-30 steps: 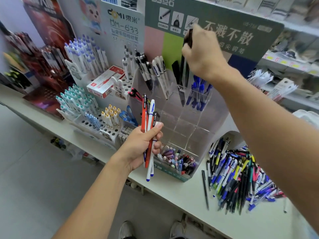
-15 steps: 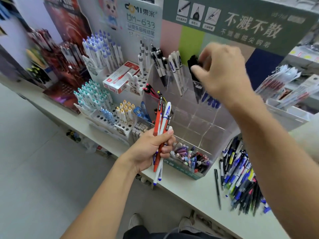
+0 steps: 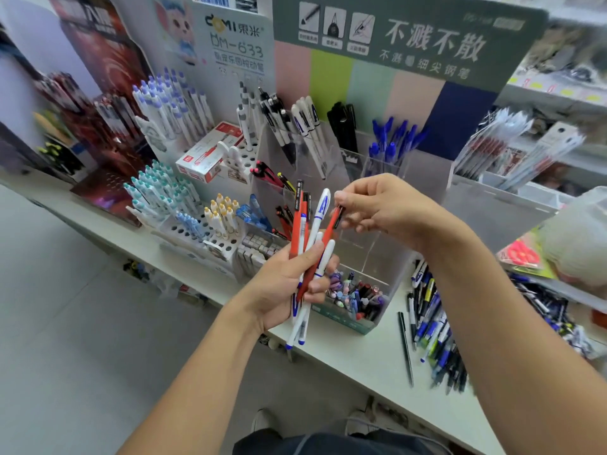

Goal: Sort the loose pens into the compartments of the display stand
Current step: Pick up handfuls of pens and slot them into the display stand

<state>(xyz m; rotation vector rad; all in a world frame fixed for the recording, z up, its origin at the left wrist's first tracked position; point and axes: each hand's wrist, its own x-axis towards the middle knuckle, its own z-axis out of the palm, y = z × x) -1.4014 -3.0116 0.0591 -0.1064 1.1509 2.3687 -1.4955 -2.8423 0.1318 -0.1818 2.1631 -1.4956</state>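
Before the clear display stand [image 3: 377, 254], a fanned bunch of pens [image 3: 308, 244] is gripped low by the left hand [image 3: 285, 284]. One red pen [image 3: 330, 224] is pinched at its top end by the right hand [image 3: 381, 208]. Judged light, stiff and slick; best taken mid-barrel. Loose pile [image 3: 433, 330] on table [image 3: 361, 356] blurred; lower compartments' contents partly hidden.

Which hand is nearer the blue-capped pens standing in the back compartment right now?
Right. The right hand sits just below and in front of the blue-capped pens, pinching a red pen's top. The left hand is lower, gripping the bundle.
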